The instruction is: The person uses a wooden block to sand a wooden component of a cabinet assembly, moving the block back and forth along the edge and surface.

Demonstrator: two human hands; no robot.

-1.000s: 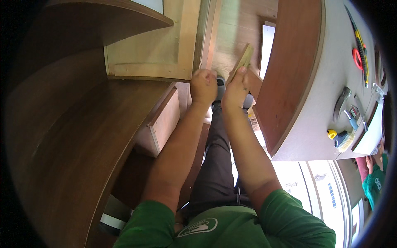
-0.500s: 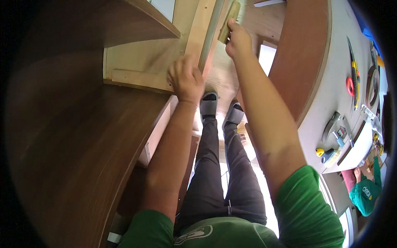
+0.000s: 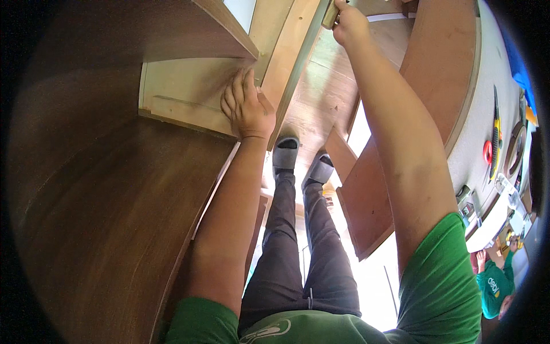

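At the top of the view my right hand (image 3: pixel 350 24) is closed round a flat, tan wooden block (image 3: pixel 330 15), beside the long edge of an upright wooden frame (image 3: pixel 286 51). Part of the block is cut off by the picture's upper edge. My left hand (image 3: pixel 247 109) has its fingers stretched out in front of a pale wood panel (image 3: pixel 189 86). Nothing shows in that hand; whether its fingertips touch the panel I cannot tell. Dark brown cabinet boards (image 3: pixel 126 189) surround the panel on the left.
On the right a curved counter (image 3: pixel 472 132) carries a yellow-black utility knife (image 3: pixel 496 143), a red tape ring (image 3: pixel 487 152) and a brown roll (image 3: pixel 515 149). A reddish-brown board (image 3: pixel 366 200) stands below it. Another person in green (image 3: pixel 495 289) is far right. My sandalled feet (image 3: pixel 286 152) stand between.
My right hand has moved up and a little right with the wooden block. My left hand has shifted slightly, fingers now straighter. The view has turned, showing more of the reddish-brown board.
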